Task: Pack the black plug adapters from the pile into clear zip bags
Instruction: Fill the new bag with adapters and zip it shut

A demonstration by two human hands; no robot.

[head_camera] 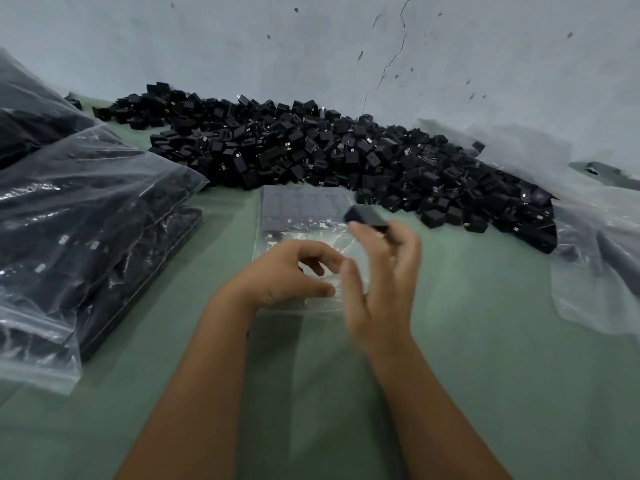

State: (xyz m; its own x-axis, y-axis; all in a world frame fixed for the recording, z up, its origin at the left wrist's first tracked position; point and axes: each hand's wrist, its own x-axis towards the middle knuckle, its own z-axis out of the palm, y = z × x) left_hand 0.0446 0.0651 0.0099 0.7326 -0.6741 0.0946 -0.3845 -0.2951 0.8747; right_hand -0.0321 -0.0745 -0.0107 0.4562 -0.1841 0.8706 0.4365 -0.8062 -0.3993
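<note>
1. Right hand (pixel 381 271): raised above the green table (pixel 485 341), palm turned leftward, forearm entering from the lower right. Its fingertips pinch one black plug adapter (pixel 369 218), held over the right part of the zip bag; the hand and adapter are motion-blurred, so the exact finger placement cannot be told.
2. Left hand (pixel 287 275): forearm entering from the lower centre, wrist bent, fingers curled downward onto the near, open end of the clear zip bag (pixel 304 237). Thumb and forefinger appear to pinch the bag's plastic; the grip is partly hidden by the right hand.
3. Clear zip bag: lies flat on the table between the hands and the pile. Its far half holds a flat row of adapters (pixel 304 207) set side by side; its near half shows only clear plastic.
4. Pile of black plug adapters (pixel 329 150): heaped along the far edge of the table against the pale wall (pixel 311 46), just beyond the bag.
5. Filled bags (pixel 86 220): stacked at the left, well apart from the hands.
6. Loose clear plastic sheeting (pixel 588 254): crumpled at the right, beside the pile.
</note>
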